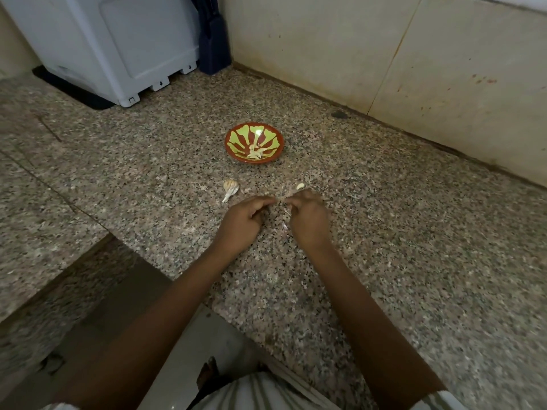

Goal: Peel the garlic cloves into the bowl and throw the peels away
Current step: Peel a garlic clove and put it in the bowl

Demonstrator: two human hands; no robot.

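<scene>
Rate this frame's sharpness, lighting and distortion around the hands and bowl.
Head view: dim, even light, little glare; bowl and garlic bulb fairly sharp mid-frame; left hand and right hand smeared by motion blur, whatever they hold unreadable; wide-angle lens bows the wall base and counter edge; corners soft.

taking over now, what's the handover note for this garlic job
Left hand and right hand: fingertips together, pinching a small piece, too blurred to name.
Done: bowl holds a few peeled cloves.
Garlic bulb and a loose clove lie on the counter; a peel scrap lies between the hands.
To do: finish peeling, bin peels.
</scene>
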